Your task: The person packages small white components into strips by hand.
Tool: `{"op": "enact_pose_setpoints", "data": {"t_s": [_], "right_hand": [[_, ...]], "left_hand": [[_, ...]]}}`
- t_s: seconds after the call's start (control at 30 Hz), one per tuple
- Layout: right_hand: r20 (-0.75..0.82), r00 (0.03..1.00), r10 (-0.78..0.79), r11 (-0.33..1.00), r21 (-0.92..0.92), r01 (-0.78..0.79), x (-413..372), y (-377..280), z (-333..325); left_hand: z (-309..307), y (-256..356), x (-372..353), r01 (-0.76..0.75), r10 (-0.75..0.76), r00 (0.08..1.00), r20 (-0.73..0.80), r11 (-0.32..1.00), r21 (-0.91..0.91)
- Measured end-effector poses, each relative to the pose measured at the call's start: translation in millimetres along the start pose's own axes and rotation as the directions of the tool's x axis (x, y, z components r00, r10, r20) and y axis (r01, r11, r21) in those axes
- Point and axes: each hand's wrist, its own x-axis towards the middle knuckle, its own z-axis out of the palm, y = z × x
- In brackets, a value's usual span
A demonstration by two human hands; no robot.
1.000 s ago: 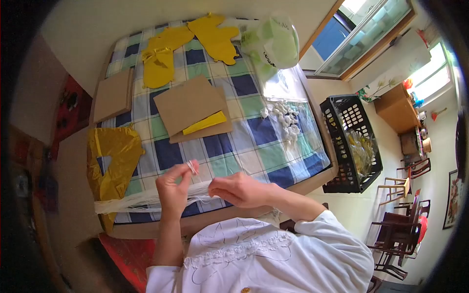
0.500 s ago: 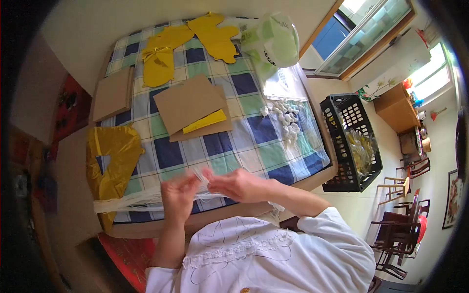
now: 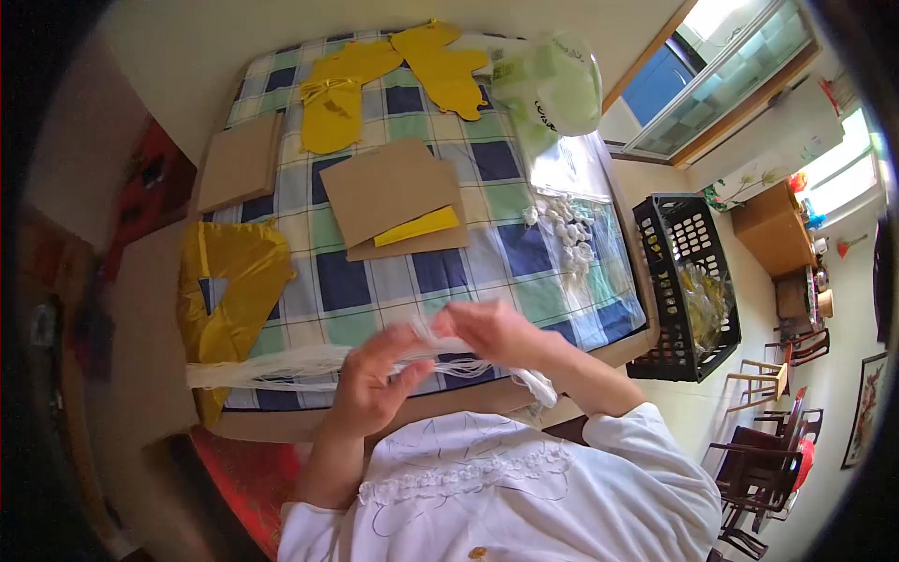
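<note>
My left hand (image 3: pixel 379 377) is near the bed's front edge, its thumb apart from its curved fingers. Just right of it, my right hand (image 3: pixel 492 330) has its fingers pinched on white string; motion blurs the fingertips. A long bundle of white string (image 3: pixel 272 367) runs across the front of the checkered bed (image 3: pixel 351 288), beneath both hands, and hangs at its right end. Beyond the hands, a yellow strip (image 3: pixel 419 227) lies on brown cardboard (image 3: pixel 389 187). Small white string bundles (image 3: pixel 567 234) lie to the right.
Golden film (image 3: pixel 234 281) is at the bed's left. Yellow shapes (image 3: pixel 332 122), a cardboard stack (image 3: pixel 239 164) and a green-white bag (image 3: pixel 552 89) lie farther back. A black crate (image 3: pixel 688 290) stands on the floor right of the bed. Chairs (image 3: pixel 763 440) are farther right.
The view has shifted, so the bed appears farther right. My left hand has opened its thumb away from its fingers, and my right hand has lifted slightly.
</note>
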Motion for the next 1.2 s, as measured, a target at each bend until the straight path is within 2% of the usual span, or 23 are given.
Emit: {"op": "enact_pose_setpoints", "data": {"t_s": [0.07, 0.1, 0.13, 0.17, 0.2, 0.23, 0.27, 0.3, 0.33, 0.37, 0.4, 0.43, 0.5, 0.57, 0.63, 0.67, 0.77, 0.87, 0.97, 1.0, 1.07, 1.1, 1.2], "right_hand": [[0.122, 0.993, -0.001, 1.0, 0.012, -0.001, -1, -11, 2], [0.05, 0.999, -0.003, 1.0, 0.01, 0.002, 0, -9, -1], [-0.023, 1.0, -0.007, 1.0, 0.006, 0.007, 3, -3, -6], [-0.098, 0.995, -0.009, 1.0, 0.003, 0.01, 3, 2, -8], [-0.078, 0.997, 0.0, 0.999, -0.045, -0.004, 4, 6, -7], [-0.022, 1.0, -0.012, 0.999, -0.038, 0.011, 3, 4, -6], [0.035, 0.999, -0.022, 0.999, -0.028, 0.023, 0, -2, -3], [0.091, 0.995, -0.032, 0.999, -0.018, 0.034, -2, -5, -2], [0.019, 1.0, 0.012, 0.996, 0.088, -0.013, -2, -6, -2], [-0.031, 1.0, 0.007, 0.998, 0.059, -0.005, 0, -4, -3], [-0.078, 0.997, -0.001, 1.0, 0.03, 0.003, 2, 1, -5], [-0.125, 0.992, -0.011, 1.0, 0.001, 0.011, 4, 5, -6], [-0.04, 0.996, 0.08, 0.997, -0.006, -0.08, -3, 1, 3], [-0.004, 0.996, 0.084, 0.996, 0.017, -0.084, -4, -10, 7], [-0.159, 0.986, 0.05, 0.999, 0.025, -0.046, -3, -4, 5], [-0.196, 0.98, 0.048, 0.999, -0.015, -0.052, 0, -1, 1], [-0.198, 0.978, 0.072, 0.994, -0.065, -0.086, -1, -5, 7], [-0.202, 0.974, 0.098, 0.994, -0.032, -0.106, -2, -7, 12], [-0.212, 0.975, 0.06, 0.995, -0.063, -0.075, 1, -9, 8], [-0.206, 0.976, 0.066, 0.997, -0.023, -0.072, 3, -13, 4], [-0.187, 0.979, 0.076, 0.996, 0.053, -0.067, 7, -22, -6], [-0.132, 0.988, 0.076, 0.995, 0.073, -0.066, 7, -20, -8], [-0.032, 0.999, 0.044, 0.995, 0.093, -0.041, 5, -8, -7]], "left_hand": [[-5, 5, 7, -0.042, 0.031, 0.999, 0.035, 0.904, 0.425], [-5, 11, 10, -0.065, 0.04, 0.998, 0.055, 0.79, 0.61], [-15, 17, 8, 0.09, -0.284, 0.902, 0.324, 0.86, 0.502], [-15, 11, 5, 0.109, -0.175, 0.923, 0.343, 0.973, 0.203], [-13, 5, 3, 0.107, -0.064, 0.943, 0.326, 0.988, -0.114], [-12, 3, 2, 0.089, 0.034, 0.96, 0.278, 0.903, -0.419], [-6, 1, 6, -0.102, 0.1, 0.995, -0.017, 0.988, -0.119], [-8, 4, 7, -0.06, 0.054, 0.997, 0.062, 0.992, 0.108], [-10, 6, 8, -0.037, -0.006, 0.992, 0.127, 0.943, 0.331], [-12, 6, 8, -0.029, -0.077, 0.982, 0.174, 0.844, 0.535], [-15, 5, 6, -0.007, -0.115, 0.916, 0.385, 0.953, 0.302], [-9, 2, 8, -0.067, -0.004, 0.968, 0.25, 0.958, 0.278], [6, -4, 10, -0.189, 0.205, 0.978, -0.036, 0.947, 0.258], [3, -4, 10, -0.084, 0.069, 0.996, 0.051, 0.902, 0.423], [0, -5, 10, 0.003, -0.08, 0.991, 0.108, 0.816, 0.578], [3, -7, 8, 0.009, -0.054, 0.99, 0.132, 0.947, 0.32], [13, -17, 12, -0.154, 0.172, 0.978, -0.119, 0.977, 0.147], [19, -12, 23, -0.29, 0.446, 0.894, -0.025, 0.622, 0.727], [15, -42, 17, -0.227, 0.292, 0.956, 0.016, 0.708, 0.669], [16, -37, 16, -0.136, 0.171, 0.985, -0.006, 0.801, 0.582], [12, -43, 15, 0.102, -0.099, 0.995, -0.026, 0.976, 0.191], [10, -45, 14, 0.231, -0.231, 0.973, 0.006, 0.973, -0.02], [7, -37, 16, 0.175, -0.175, 0.981, 0.083, 0.985, 0.013]]}}
